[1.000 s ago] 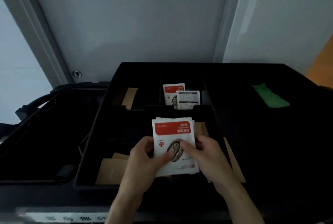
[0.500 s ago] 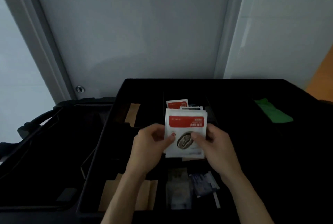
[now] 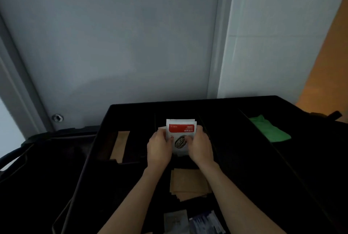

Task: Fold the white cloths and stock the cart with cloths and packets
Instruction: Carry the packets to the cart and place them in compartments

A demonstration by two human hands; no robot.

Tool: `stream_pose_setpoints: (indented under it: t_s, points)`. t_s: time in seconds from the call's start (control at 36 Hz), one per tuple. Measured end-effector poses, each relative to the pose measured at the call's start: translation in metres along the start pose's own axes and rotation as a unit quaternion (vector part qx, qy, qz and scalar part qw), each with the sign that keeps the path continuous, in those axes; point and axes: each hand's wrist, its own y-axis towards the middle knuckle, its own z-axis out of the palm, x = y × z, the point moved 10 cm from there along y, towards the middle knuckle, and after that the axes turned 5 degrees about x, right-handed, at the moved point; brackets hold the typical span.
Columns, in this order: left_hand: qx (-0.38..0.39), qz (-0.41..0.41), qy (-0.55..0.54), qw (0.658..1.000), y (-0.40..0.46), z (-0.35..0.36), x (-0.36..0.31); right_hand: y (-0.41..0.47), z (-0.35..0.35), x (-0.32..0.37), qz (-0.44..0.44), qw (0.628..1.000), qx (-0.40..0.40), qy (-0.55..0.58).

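Note:
A stack of white packets with a red band (image 3: 181, 129) stands upright in the back middle compartment of the black cart tray (image 3: 131, 107). My left hand (image 3: 159, 148) grips the stack's left edge and my right hand (image 3: 200, 146) grips its right edge, thumbs on the front packet. Both arms reach forward over the tray. No white cloth is in view.
Brown paper packets lie in the back left compartment (image 3: 120, 145) and in a middle one (image 3: 190, 183). Grey and blue sachets (image 3: 194, 222) lie at the near edge. A green cloth (image 3: 269, 130) sits at the right. A dark bag (image 3: 37, 168) hangs left; a grey wall stands behind.
Both hands have carried the packet stack away from me, from the near compartments to the back middle compartment, where it now hides the packets standing there. The camera has tilted up.

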Motion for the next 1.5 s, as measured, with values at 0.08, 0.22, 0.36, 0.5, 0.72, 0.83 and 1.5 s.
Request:
stream_pose_setpoints:
  t_s: [0.08, 0.22, 0.36, 0.5, 0.72, 0.83, 1.5]
  points:
    - [0.055, 0.007, 0.094, 0.994, 0.007, 0.016, -0.002, 0.003, 0.014, -0.009, 0.023, 0.999, 0.034, -0.029]
    - [0.115, -0.002, 0.275, 0.954, 0.015, 0.034, 0.000, 0.007, 0.027, -0.014, 0.035, 0.991, 0.058, -0.115]
    - [0.109, -0.005, 0.291, 0.951, 0.016, 0.038, 0.001, 0.006, 0.030, -0.014, 0.026, 0.978, 0.066, -0.194]
    - [0.103, 0.012, 0.274, 0.956, 0.011, 0.043, 0.001, 0.005, 0.036, -0.013, 0.015, 0.967, 0.083, -0.239]
    - [0.117, 0.043, 0.265, 0.956, 0.001, 0.057, 0.003, 0.005, 0.038, -0.010, -0.011, 0.967, 0.089, -0.237]
    - [0.120, 0.048, 0.254, 0.959, 0.001, 0.056, 0.002, 0.004, 0.038, -0.008, -0.017, 0.969, 0.081, -0.233]
    - [-0.139, -0.123, -0.201, 0.962, -0.071, -0.080, -0.035, -0.031, -0.002, 0.105, -0.115, 0.938, 0.237, 0.225]
